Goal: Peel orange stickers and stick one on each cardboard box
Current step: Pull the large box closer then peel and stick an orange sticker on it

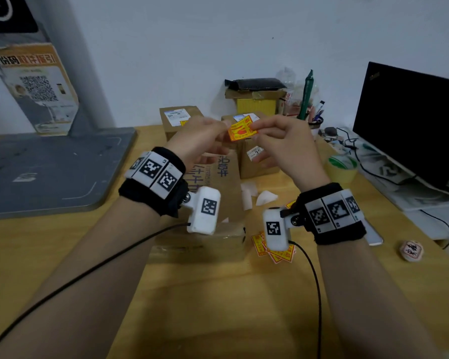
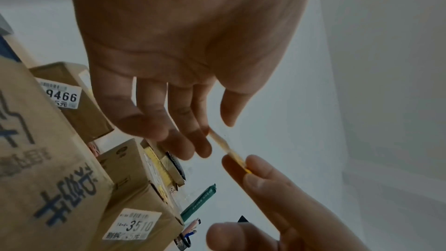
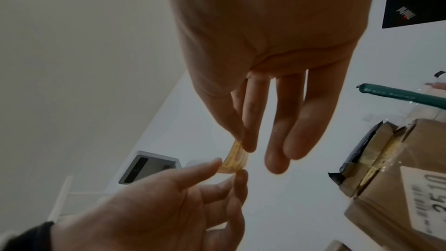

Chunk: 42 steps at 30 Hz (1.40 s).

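Both hands are raised over the boxes with one orange sticker (image 1: 242, 131) between them. My left hand (image 1: 224, 125) pinches its left edge and my right hand (image 1: 255, 128) pinches its right corner. The sticker (image 2: 226, 146) looks edge-on in the left wrist view, and the sticker (image 3: 233, 158) bends slightly in the right wrist view. Three cardboard boxes stand below: one box at the back left (image 1: 178, 117), one box at the right (image 1: 257, 161), and a large printed box (image 1: 222, 193) in front. A pile of orange stickers (image 1: 278, 251) lies by my right wrist.
White backing scraps (image 1: 257, 196) lie on the wooden table (image 1: 218, 294). A black monitor (image 1: 410, 120) and cables fill the right side, beside a tape roll (image 1: 342, 168) and a pen cup (image 1: 314, 120). A grey stand base (image 1: 49, 167) takes the left.
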Each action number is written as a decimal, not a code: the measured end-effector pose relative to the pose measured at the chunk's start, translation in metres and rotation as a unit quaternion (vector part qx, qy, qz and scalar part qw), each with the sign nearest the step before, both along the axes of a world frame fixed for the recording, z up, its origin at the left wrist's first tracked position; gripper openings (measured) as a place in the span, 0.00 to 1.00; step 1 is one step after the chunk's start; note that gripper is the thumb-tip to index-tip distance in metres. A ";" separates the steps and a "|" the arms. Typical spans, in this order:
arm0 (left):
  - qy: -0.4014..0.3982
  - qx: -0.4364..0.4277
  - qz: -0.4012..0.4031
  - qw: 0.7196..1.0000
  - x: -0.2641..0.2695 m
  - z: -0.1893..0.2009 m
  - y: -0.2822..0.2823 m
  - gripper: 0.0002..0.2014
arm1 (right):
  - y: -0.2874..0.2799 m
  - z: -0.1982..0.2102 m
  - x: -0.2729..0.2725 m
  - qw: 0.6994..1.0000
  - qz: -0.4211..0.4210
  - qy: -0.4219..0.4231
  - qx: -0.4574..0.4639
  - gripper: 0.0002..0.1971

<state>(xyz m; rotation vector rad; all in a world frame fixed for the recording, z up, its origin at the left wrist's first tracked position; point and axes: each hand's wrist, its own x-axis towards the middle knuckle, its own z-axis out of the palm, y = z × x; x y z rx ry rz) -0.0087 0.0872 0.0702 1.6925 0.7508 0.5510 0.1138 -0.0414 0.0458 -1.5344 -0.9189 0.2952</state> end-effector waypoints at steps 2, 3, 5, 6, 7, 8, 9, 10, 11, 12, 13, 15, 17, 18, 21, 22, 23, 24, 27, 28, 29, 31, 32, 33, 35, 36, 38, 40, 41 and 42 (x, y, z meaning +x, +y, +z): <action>-0.010 0.003 0.003 1.000 -0.012 -0.002 -0.002 0.15 | -0.005 0.004 -0.008 1.000 0.012 0.004 0.005 0.10; -0.013 0.003 0.001 1.000 -0.017 -0.003 -0.004 0.14 | -0.008 0.006 -0.012 1.000 0.016 0.004 0.006 0.11; -0.014 0.004 -0.009 1.000 -0.029 -0.004 -0.009 0.10 | -0.013 0.011 -0.022 1.000 0.023 -0.003 0.004 0.12; -0.015 0.003 -0.015 1.000 -0.034 -0.003 -0.012 0.07 | -0.015 0.013 -0.027 1.000 0.026 -0.004 0.002 0.13; -0.016 0.004 -0.019 1.000 -0.040 -0.003 -0.015 0.05 | -0.018 0.015 -0.032 0.999 0.032 -0.005 -0.003 0.13; -0.018 0.006 -0.020 1.000 -0.045 -0.003 -0.018 0.04 | -0.020 0.017 -0.037 0.999 0.040 -0.006 -0.011 0.12; -0.021 0.011 -0.018 1.000 -0.050 -0.003 -0.021 0.04 | -0.023 0.018 -0.042 0.999 0.048 -0.008 -0.023 0.13; -0.024 0.013 -0.013 1.000 -0.055 -0.004 -0.022 0.04 | -0.024 0.018 -0.046 0.998 0.054 -0.010 -0.036 0.13; -0.026 0.013 -0.005 1.000 -0.060 -0.006 -0.023 0.04 | -0.026 0.018 -0.050 0.997 0.058 -0.009 -0.048 0.13; -0.028 0.015 0.006 0.999 -0.066 -0.008 -0.024 0.04 | -0.027 0.017 -0.053 0.997 0.060 -0.003 -0.055 0.12; -0.030 0.017 0.018 0.999 -0.071 -0.010 -0.025 0.04 | -0.028 0.015 -0.056 0.996 0.059 0.006 -0.059 0.11; -0.043 0.014 0.050 0.998 -0.082 -0.017 -0.027 0.05 | -0.031 0.010 -0.061 0.996 0.053 0.029 -0.064 0.11; -0.066 -0.003 0.080 0.995 -0.093 -0.027 -0.029 0.05 | -0.035 0.001 -0.065 0.995 0.046 0.022 -0.084 0.08; -0.075 -0.010 0.090 0.993 -0.097 -0.032 -0.030 0.05 | -0.036 -0.004 -0.066 0.994 0.044 0.006 -0.098 0.08; -0.085 -0.022 0.098 0.991 -0.108 -0.041 -0.037 0.05 | -0.037 -0.015 -0.075 0.990 0.054 -0.020 -0.130 0.09; -0.085 -0.023 0.094 0.992 -0.110 -0.043 -0.039 0.05 | -0.037 -0.016 -0.078 0.989 0.057 -0.021 -0.135 0.09; -0.084 -0.020 0.091 0.992 -0.111 -0.045 -0.041 0.06 | -0.037 -0.016 -0.081 0.988 0.058 -0.024 -0.140 0.09; -0.079 -0.014 0.089 0.993 -0.113 -0.046 -0.042 0.07 | -0.037 -0.016 -0.083 0.987 0.055 -0.029 -0.145 0.09; -0.062 0.007 0.094 0.994 -0.118 -0.047 -0.043 0.07 | -0.037 -0.017 -0.086 0.988 0.046 -0.031 -0.146 0.08; -0.058 0.012 0.096 0.994 -0.119 -0.047 -0.043 0.08 | -0.036 -0.018 -0.086 0.989 0.043 -0.027 -0.142 0.08; -0.055 0.015 0.096 0.994 -0.120 -0.047 -0.044 0.08 | -0.035 -0.020 -0.087 0.989 0.040 -0.023 -0.138 0.09; -0.053 0.017 0.096 0.994 -0.121 -0.048 -0.045 0.08 | -0.034 -0.023 -0.088 0.990 0.037 -0.020 -0.138 0.10; -0.052 0.017 0.095 0.994 -0.121 -0.049 -0.046 0.07 | -0.033 -0.025 -0.088 0.989 0.038 -0.020 -0.142 0.09; -0.049 0.018 0.094 0.994 -0.121 -0.050 -0.047 0.06 | -0.032 -0.026 -0.089 0.988 0.039 -0.021 -0.145 0.09; -0.042 0.030 0.092 0.994 -0.121 -0.052 -0.049 0.05 | -0.031 -0.028 -0.088 0.988 0.032 -0.026 -0.150 0.08; -0.039 0.041 0.092 0.994 -0.120 -0.053 -0.049 0.05 | -0.031 -0.030 -0.087 0.988 0.028 -0.027 -0.150 0.08; -0.030 0.074 0.092 0.993 -0.121 -0.055 -0.049 0.06 | -0.031 -0.032 -0.086 0.988 0.030 -0.022 -0.148 0.07; -0.006 0.109 0.102 0.989 -0.123 -0.059 -0.046 0.08 | -0.032 -0.033 -0.086 0.988 0.033 -0.021 -0.147 0.07; 0.007 0.123 0.116 0.985 -0.124 -0.061 -0.043 0.08 | -0.033 -0.034 -0.086 0.988 0.031 -0.022 -0.150 0.07; 0.015 0.133 0.132 0.982 -0.126 -0.063 -0.041 0.09 | -0.033 -0.034 -0.086 0.988 0.028 -0.023 -0.153 0.07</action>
